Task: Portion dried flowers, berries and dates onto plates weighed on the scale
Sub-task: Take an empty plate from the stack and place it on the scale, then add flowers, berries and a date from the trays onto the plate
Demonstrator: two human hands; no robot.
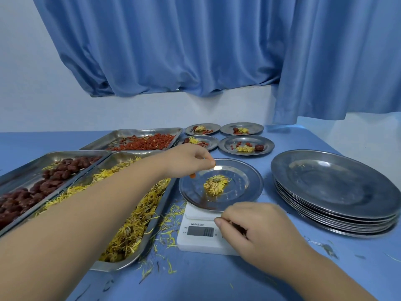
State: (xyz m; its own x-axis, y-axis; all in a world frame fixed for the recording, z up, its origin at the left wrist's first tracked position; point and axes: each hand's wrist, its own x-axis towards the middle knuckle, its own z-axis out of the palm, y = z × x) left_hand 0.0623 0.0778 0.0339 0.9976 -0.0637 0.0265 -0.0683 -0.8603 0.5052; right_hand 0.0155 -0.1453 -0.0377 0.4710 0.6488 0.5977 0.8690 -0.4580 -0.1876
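While the right hand (260,233) rests at the scale (195,242), fingers curled, contents indeterminate, the plate (245,185) above carries one dried flower (216,184); the left hand (188,160), over the far-left rim, pinches berries (213,163), plate centre lying just right and nearer

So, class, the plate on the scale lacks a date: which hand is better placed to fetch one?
Probably left. The left hand, pinching orange-red berries, is over the round steel plate, nearer the steel tray of dark red dates on that side; the right hand rests by the white scale, farther off.
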